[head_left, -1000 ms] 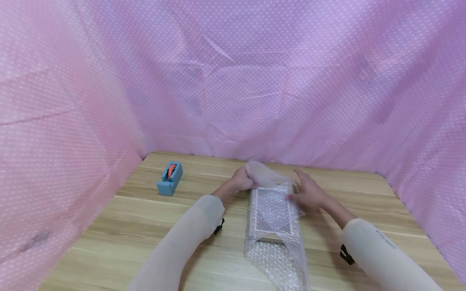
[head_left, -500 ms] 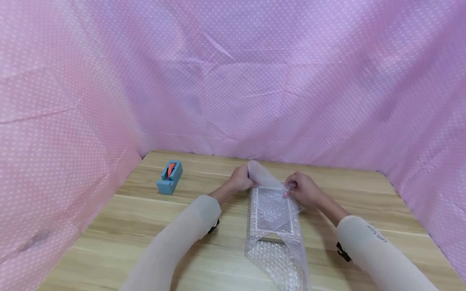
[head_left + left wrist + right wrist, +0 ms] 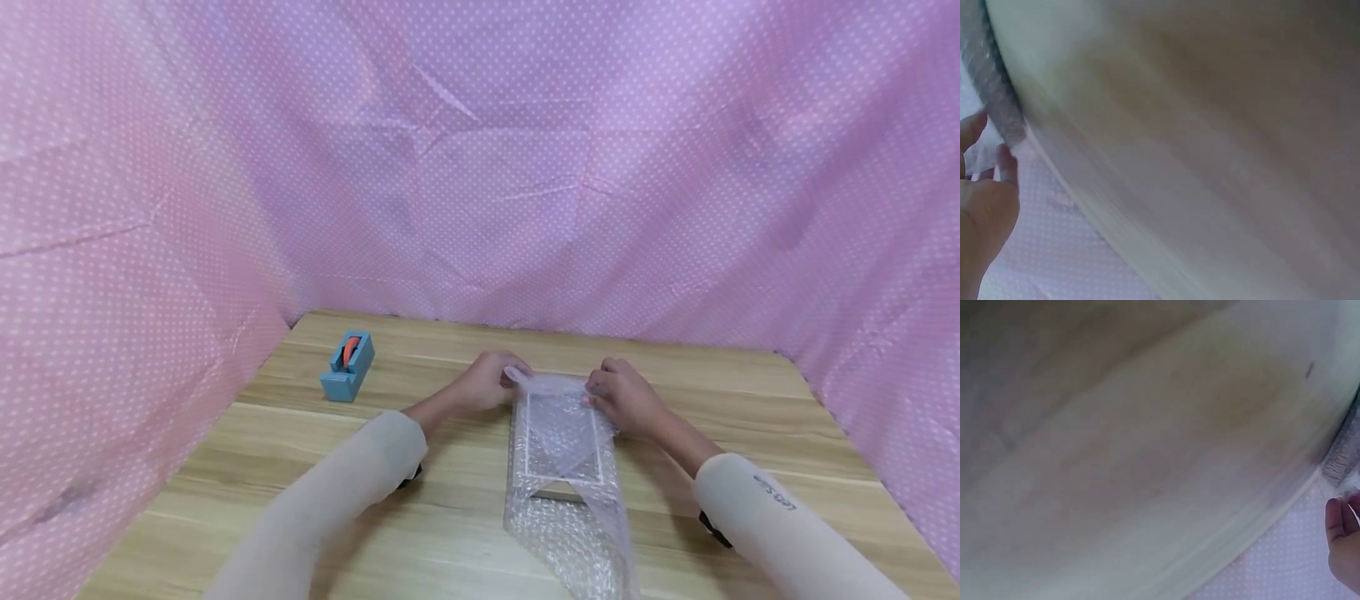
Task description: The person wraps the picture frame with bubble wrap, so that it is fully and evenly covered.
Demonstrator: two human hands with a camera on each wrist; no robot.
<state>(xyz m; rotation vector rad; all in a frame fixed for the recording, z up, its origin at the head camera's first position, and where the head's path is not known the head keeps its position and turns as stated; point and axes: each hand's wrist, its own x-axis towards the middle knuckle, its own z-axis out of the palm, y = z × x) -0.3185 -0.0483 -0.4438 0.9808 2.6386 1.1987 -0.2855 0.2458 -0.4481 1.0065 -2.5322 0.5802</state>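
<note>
A flat picture frame (image 3: 562, 433) with a pale inner border lies on the table, wrapped in clear bubble wrap (image 3: 566, 533). Its wood-coloured near edge shows through a gap in the wrap. At the far left corner my left hand (image 3: 489, 382) pinches a twisted tip of the film. My right hand (image 3: 626, 398) holds the wrap at the far right corner, fingers curled. The left wrist view catches the left thumb and fingers (image 3: 1007, 164) beside the wrapped edge. Only part of the right hand (image 3: 1344, 540) enters the right wrist view, close below the wrapped corner.
A blue tape dispenser (image 3: 348, 367) with an orange roll stands at the back left of the wooden table (image 3: 420, 517). Pink dotted cloth (image 3: 510, 208) hangs behind the table and along both sides. A loose end of bubble wrap stretches toward the near edge.
The raised far flap of bubble wrap has come down over the frame's far end. My left hand has shifted slightly left; the right hand has moved in and taken hold of the film.
</note>
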